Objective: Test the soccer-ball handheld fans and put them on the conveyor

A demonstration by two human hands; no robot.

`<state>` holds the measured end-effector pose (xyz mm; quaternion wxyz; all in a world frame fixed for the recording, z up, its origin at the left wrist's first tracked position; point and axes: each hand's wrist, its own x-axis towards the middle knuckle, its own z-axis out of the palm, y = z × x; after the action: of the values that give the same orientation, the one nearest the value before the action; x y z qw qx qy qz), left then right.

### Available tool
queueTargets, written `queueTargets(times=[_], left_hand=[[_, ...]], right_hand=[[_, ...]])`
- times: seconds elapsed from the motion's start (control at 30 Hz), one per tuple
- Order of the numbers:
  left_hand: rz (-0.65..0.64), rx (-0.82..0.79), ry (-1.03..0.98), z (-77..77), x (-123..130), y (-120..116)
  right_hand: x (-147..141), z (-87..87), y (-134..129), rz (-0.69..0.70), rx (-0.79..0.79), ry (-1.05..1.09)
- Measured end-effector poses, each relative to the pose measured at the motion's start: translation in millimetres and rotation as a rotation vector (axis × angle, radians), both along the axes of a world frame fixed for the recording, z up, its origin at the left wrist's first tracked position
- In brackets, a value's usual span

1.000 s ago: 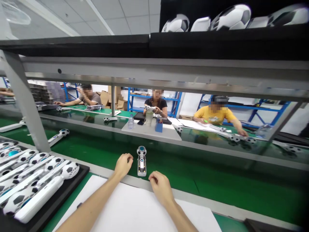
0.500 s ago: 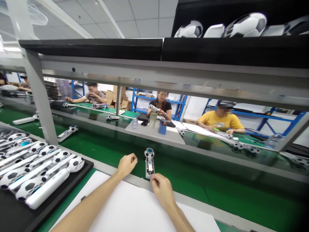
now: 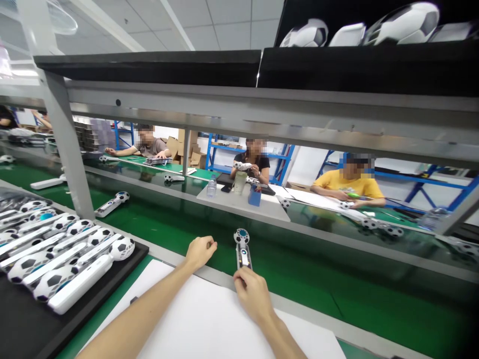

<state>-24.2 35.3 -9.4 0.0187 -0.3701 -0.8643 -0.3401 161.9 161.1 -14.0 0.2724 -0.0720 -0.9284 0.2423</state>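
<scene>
A white handheld device (image 3: 243, 250) with a soccer-ball-patterned head lies on the green belt (image 3: 292, 269), its body open to show the inner parts and a blue ring. My right hand (image 3: 252, 291) is at its near end, fingers curled closed and covering the device's lower tip. Whether the fingers touch it I cannot tell. To the left, my left hand (image 3: 201, 253) hovers by the belt's near edge, closed with nothing visible in it. Below both forearms lies a white sheet (image 3: 194, 319).
A black tray (image 3: 93, 294) of several similar devices (image 3: 80, 286) stands at left. More devices (image 3: 112, 204) lie along the belt. A shelf (image 3: 224, 99) crosses overhead on a post (image 3: 71, 149). Several co-workers sit opposite, one in a yellow shirt (image 3: 348, 185).
My view has shifted slightly. The device has shifted right relative to my right hand, which now covers its near end. Both hands keep nearly the same pose.
</scene>
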Motion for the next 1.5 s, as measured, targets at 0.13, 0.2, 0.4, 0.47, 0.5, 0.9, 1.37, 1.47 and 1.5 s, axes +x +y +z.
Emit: queueTargets(times=[0.13,0.2,0.4,0.47,0.5,0.9,1.37,1.47,1.5], left_hand=[[-0.005,-0.001,0.004,-0.9,-0.7,0.3],[-0.005,-0.001,0.003,-0.9,-1.0,0.5],[0.01,0.0,-0.008,0.0,-1.3,1.0],[0.014,0.001,-0.011,0.2,-1.4,1.0],[0.016,0.002,-0.013,0.2,-1.4,1.0],[0.013,0.014,-0.023,0.5,-1.2,1.0],[0.008,0.002,0.003,-3.1,-3.6,1.5],[0.005,-0.004,0.011,-2.6,-3.2,1.2],[0.004,-0.006,0.012,-2.5,-3.1,1.1]], right_hand=[[-0.1,-0.6,0.3,0.008,0.029,-0.001],[-0.2,-1.0,0.4,0.012,0.041,-0.001],[-1.0,-1.0,1.0,0.021,0.062,0.003],[-1.2,-0.7,1.1,0.024,0.065,0.003],[-1.2,-0.5,1.1,0.025,0.066,0.004],[-0.6,-1.0,1.1,0.025,0.05,0.008],[-1.0,-2.2,2.1,0.016,0.031,0.004],[-1.5,-1.4,2.0,0.015,0.024,0.0],[-1.7,-0.9,1.8,0.015,0.023,0.0]])
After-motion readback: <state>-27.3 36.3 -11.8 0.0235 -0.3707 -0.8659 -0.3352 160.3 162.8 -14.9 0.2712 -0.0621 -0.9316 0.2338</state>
